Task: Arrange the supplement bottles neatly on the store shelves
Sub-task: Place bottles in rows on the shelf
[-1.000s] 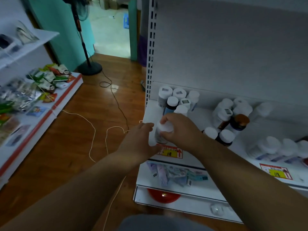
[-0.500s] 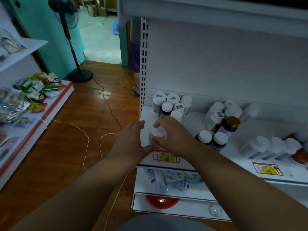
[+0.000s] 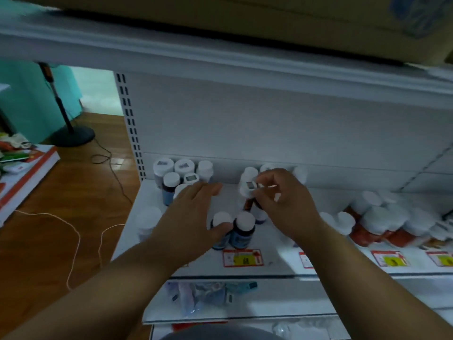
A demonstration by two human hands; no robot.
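White-capped supplement bottles (image 3: pixel 244 228) stood in loose clusters on the shelf (image 3: pixel 282 256), most of them within reach of both hands. The right hand (image 3: pixel 284 202) had its fingers curled round a brown bottle (image 3: pixel 248 203) with a white cap, pinching it near the top, in the group just ahead of the wrist. The left hand (image 3: pixel 193 217) lay flat with straight fingers, holding nothing, its thumb touching the cap of a dark blue bottle (image 3: pixel 221 231) just beside it; another cluster (image 3: pixel 182 174) stood beyond its fingertips against the back panel. Such bottles looked like rigid plastic, probably light and fairly smooth, so they should tolerate a firm grasp. Taking one by the cap suited lifting it from a tight group, though a hold round the body would likely steady it better when setting it in line. Motion blur hid the labels.
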